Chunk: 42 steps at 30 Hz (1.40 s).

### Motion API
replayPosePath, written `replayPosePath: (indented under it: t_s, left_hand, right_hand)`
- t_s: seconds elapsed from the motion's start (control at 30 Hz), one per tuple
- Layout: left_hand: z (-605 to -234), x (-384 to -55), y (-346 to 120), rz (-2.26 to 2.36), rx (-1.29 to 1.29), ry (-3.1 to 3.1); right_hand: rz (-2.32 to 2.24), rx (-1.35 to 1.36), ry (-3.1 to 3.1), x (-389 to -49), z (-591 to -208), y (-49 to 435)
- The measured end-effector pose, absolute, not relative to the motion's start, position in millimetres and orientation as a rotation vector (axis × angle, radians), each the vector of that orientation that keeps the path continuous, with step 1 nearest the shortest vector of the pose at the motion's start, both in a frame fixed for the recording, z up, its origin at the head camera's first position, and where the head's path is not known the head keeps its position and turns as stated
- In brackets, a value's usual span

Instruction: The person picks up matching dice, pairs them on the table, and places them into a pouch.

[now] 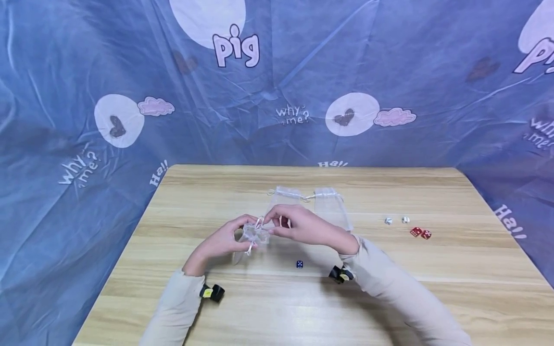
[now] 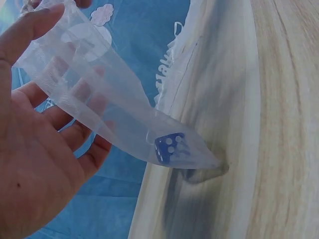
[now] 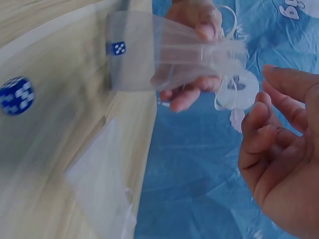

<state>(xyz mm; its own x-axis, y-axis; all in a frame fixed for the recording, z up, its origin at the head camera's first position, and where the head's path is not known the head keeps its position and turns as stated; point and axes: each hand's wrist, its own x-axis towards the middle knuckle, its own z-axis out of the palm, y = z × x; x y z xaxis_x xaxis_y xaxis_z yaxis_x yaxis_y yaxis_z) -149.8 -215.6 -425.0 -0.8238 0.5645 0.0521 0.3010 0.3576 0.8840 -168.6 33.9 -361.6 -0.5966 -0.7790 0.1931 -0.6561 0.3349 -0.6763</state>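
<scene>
The left hand (image 1: 218, 240) clamps a small sheer bag (image 2: 114, 94) near its mouth, thumb on one side and fingers on the other. The right hand (image 1: 309, 226) is just beside that mouth, its fingers part bent and apart from the bag in the right wrist view; it appears to hold nothing. Between the hands, the mouth gapes, and the loops of its string (image 1: 249, 249) stick out slackly on both sides.

Below the left hand, in the bottom of the bag, lies a blue die (image 2: 170, 148). Whether the bag's end touches the table (image 1: 268, 307) I cannot tell. Nearer the person than the right hand, a loose blue die (image 1: 299, 264) rests on the table. Beyond the right hand lie two flat bags (image 1: 331, 211); well out to its right are white dice (image 1: 388, 221) and red dice (image 1: 416, 231).

The step in hand looks like working the filled bag's mouth, not yet drawn tight. The next move probably calls for the right hand to pinch a loop and pull it outward, while the left steadies the cloth and keeps the die low.
</scene>
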Motion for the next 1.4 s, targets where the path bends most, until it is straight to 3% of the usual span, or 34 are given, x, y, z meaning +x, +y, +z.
replayPosePath:
  t_s: [0.8, 1.4]
  left_hand:
    - [-423, -148, -217, 1.403, 0.747, 2.369]
    - [-424, -144, -217, 1.377, 0.782, 2.356]
  right_hand:
    - [-1.0, -1.161, 2.238, -151, -437, 104]
    - [-0.645, -1.15, 2.534, -138, -450, 95]
